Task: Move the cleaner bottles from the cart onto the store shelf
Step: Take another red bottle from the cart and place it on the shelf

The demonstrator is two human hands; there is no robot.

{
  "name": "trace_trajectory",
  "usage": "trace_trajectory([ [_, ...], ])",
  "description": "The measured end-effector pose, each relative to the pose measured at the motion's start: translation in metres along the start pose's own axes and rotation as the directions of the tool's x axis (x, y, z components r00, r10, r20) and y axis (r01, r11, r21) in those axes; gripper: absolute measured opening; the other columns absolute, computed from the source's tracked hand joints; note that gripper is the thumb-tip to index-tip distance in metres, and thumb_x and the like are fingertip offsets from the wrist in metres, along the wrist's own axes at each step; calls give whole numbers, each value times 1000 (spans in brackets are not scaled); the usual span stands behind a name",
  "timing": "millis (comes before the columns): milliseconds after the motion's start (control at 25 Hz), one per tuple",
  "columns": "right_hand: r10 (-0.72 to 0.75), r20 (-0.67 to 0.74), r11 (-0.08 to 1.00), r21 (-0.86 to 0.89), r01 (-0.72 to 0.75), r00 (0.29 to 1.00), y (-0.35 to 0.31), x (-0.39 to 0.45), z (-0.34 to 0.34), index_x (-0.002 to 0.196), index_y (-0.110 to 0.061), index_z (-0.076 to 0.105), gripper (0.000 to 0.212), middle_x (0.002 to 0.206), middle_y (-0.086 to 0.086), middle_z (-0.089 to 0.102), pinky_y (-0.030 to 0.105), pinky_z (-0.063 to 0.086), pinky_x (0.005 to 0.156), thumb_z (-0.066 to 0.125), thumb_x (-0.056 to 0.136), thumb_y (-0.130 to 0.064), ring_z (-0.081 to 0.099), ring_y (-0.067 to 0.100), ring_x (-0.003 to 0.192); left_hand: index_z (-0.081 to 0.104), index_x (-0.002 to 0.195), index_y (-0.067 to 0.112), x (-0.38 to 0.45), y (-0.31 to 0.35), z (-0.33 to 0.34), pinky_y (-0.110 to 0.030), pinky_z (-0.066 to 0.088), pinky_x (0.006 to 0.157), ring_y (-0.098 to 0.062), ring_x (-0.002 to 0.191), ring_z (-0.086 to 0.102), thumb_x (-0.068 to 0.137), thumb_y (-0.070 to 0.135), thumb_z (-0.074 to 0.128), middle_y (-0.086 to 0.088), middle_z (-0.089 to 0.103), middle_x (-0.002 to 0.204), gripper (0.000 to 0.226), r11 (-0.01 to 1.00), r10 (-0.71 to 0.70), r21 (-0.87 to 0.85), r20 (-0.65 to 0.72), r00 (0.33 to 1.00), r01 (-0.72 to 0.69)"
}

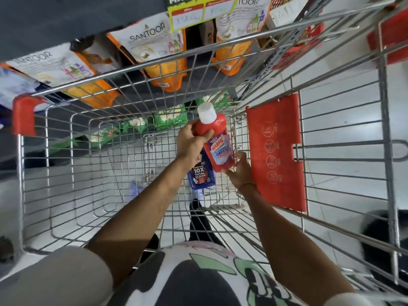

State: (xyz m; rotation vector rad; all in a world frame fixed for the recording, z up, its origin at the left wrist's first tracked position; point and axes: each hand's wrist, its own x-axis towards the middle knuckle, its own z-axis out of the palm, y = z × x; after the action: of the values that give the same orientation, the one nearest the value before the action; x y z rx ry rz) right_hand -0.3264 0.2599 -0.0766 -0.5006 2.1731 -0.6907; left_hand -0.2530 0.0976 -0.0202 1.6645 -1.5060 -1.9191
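Inside the wire cart point(92, 120) I hold a red Harpic cleaner bottle point(217, 142) with a white cap, tilted with the cap pointing away from me. My left hand point(191, 140) grips its upper part just below the cap. My right hand point(241, 171) supports its bottom end with the fingertips. A blue Harpic bottle point(202, 173) lies on the cart floor directly under my left wrist, partly hidden by it. The store shelf point(66, 21) runs across the top of the view, beyond the cart's far rim.
Orange-and-white Santoor refill pouches point(159, 51) stand on the shelf, with green packs point(170, 117) on a lower level. A yellow price tag point(198, 12) hangs on the shelf edge. The cart's red child-seat flap point(276, 151) is at right; a red corner guard point(24, 115) at left.
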Motion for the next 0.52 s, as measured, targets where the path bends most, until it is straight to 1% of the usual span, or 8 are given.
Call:
trace_trajectory([
  [120, -78, 155, 995, 77, 67, 985, -38, -5, -9, 120, -9, 46, 65, 111, 4, 61, 25, 50, 82, 80, 65, -9, 56, 16, 99, 57, 120, 11, -32, 33, -33, -25, 55, 80, -14, 95, 67, 68, 14, 79, -2, 69, 107, 57, 990, 137, -46, 9, 991, -136],
  [200, -112, 207, 990, 106, 92, 972, -75, -14, -12, 117, -16, 51, 65, 101, -7, 63, 4, 48, 73, 83, 61, -13, 59, 8, 90, 57, 119, 13, -51, 62, -58, -32, 55, 85, -17, 97, 66, 66, 14, 80, -6, 69, 110, 58, 977, 213, -30, 39, 976, -212],
  [240, -168, 202, 984, 98, 150, 965, -97, -20, -13, 115, -17, 52, 66, 97, -10, 63, -1, 46, 67, 85, 58, -14, 60, 6, 85, 57, 119, 14, -61, 78, -74, -33, 54, 87, -17, 97, 66, 66, 15, 80, -7, 70, 110, 58, 966, 257, -23, 54, 965, -256],
  [280, -213, 191, 976, 91, 199, 958, -114, -25, -13, 113, -16, 54, 67, 96, -8, 65, 0, 47, 67, 86, 55, -15, 61, 8, 84, 57, 119, 15, -68, 92, -88, -33, 53, 88, -16, 97, 66, 66, 15, 80, -6, 69, 110, 57, 957, 290, -18, 78, 954, -290],
  [360, -302, 168, 953, 76, 293, 938, -151, -38, -13, 111, -16, 57, 67, 102, 1, 70, 20, 56, 78, 87, 52, -16, 64, 15, 88, 57, 118, 17, -83, 123, -120, -26, 52, 87, -8, 93, 66, 67, 13, 80, -2, 68, 108, 56, 929, 368, -1, 112, 923, -370],
  [400, -351, 152, 936, 56, 347, 924, -171, -48, -12, 109, -17, 58, 65, 104, 4, 71, 29, 56, 79, 88, 51, -19, 64, 15, 88, 56, 117, 18, -93, 136, -138, -21, 52, 85, -2, 89, 66, 68, 11, 79, 0, 67, 107, 55, 911, 409, 14, 113, 905, -413],
  [440, -402, 144, 914, 15, 405, 904, -194, -59, -10, 107, -17, 60, 64, 103, 5, 72, 29, 54, 74, 88, 50, -24, 64, 13, 84, 56, 116, 19, -105, 149, -159, -18, 53, 84, 2, 87, 66, 68, 11, 79, 1, 67, 106, 54, 887, 455, 38, 103, 885, -461],
  [520, -465, 113, 878, -68, 474, 878, -225, -67, -9, 102, -17, 63, 62, 98, 6, 73, 21, 43, 64, 88, 48, -33, 62, 13, 77, 56, 118, 17, -118, 169, -186, -26, 52, 89, -6, 92, 66, 69, 12, 78, -3, 67, 109, 55, 862, 496, 70, 81, 864, -502],
])
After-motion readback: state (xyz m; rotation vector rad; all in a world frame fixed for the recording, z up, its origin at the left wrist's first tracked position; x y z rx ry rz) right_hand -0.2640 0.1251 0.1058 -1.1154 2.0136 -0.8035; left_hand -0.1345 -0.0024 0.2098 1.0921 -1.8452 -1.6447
